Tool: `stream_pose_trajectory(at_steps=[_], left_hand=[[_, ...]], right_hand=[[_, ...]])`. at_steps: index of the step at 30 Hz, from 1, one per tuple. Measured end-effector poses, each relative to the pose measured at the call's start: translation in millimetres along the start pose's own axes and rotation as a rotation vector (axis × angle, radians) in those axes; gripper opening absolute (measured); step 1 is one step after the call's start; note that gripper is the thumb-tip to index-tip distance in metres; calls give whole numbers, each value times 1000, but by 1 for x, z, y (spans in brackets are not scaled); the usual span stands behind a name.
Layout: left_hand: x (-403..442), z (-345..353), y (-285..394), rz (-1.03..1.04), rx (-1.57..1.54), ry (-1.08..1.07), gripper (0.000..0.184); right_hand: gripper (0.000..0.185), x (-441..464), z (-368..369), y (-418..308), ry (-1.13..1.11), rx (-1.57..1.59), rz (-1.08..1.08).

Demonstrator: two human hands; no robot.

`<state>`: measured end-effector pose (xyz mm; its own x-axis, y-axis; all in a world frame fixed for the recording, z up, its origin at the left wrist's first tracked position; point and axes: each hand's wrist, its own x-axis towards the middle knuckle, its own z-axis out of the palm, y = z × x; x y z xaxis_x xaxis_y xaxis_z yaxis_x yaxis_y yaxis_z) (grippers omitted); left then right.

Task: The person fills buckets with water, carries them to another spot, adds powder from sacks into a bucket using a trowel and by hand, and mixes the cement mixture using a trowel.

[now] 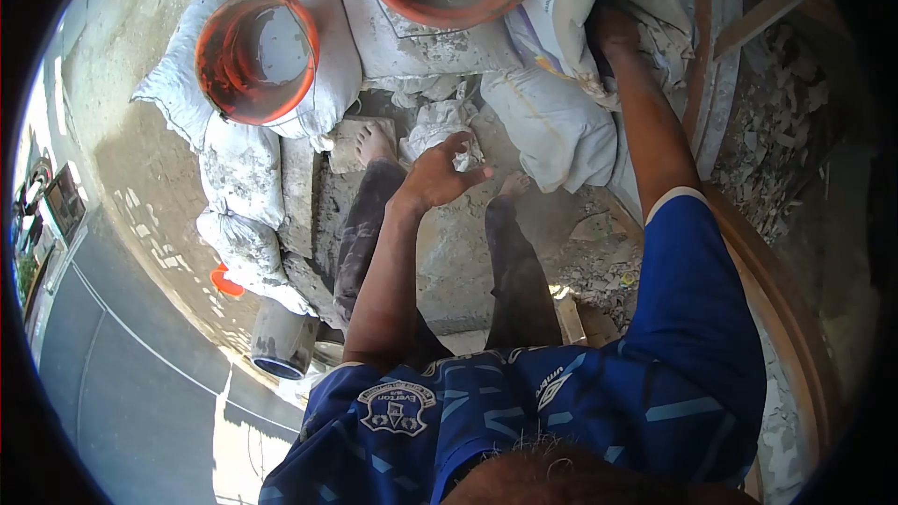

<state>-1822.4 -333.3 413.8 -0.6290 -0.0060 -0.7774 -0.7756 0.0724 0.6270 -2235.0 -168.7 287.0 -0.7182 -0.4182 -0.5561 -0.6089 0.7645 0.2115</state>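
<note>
Partly hidden, the right hand (617,33) was inside the mouth of an open sack (559,26) (couldn't tell whether its grip was clenched), while the left hand (440,176) hung fingers apart, holding nothing. The sack sat close beside an orange tub (458,18); a hard tug, I judged, could have jolted the tub and slopped its grey contents.

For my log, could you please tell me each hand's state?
Left hand: open, holding nothing.
Right hand: inside a sack; grip cannot be told.
</note>
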Motion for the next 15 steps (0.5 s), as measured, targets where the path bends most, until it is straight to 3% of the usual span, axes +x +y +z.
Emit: stream_pose_trajectory(at_steps=[1, 3, 5, 6, 9, 13, 15], left_hand=[[1, -4, 0, -4, -16, -9, 88], [0, -11, 0, -2, -23, -7, 88], [-2, -19, 0, 14, -5, -9, 87], [-4, -23, 1, 18, -28, 2, 87], [-4, -28, 2, 73, -60, 26, 87], [-2, -35, 11, 33, -31, -18, 88], [1, -29, 9, 59, -27, -7, 87]], right_hand=[[32, 14, 23, 19, 2, -83, -122], [31, 19, 24, 29, 27, -78, -120], [34, 10, 11, 24, -76, -370, -344], [35, 7, 16, 30, 25, -225, -356], [35, -6, 15, 28, 17, -280, -479], [31, 14, 53, 36, 67, -90, -368], [27, 7, 44, 36, -35, -137, -386]])
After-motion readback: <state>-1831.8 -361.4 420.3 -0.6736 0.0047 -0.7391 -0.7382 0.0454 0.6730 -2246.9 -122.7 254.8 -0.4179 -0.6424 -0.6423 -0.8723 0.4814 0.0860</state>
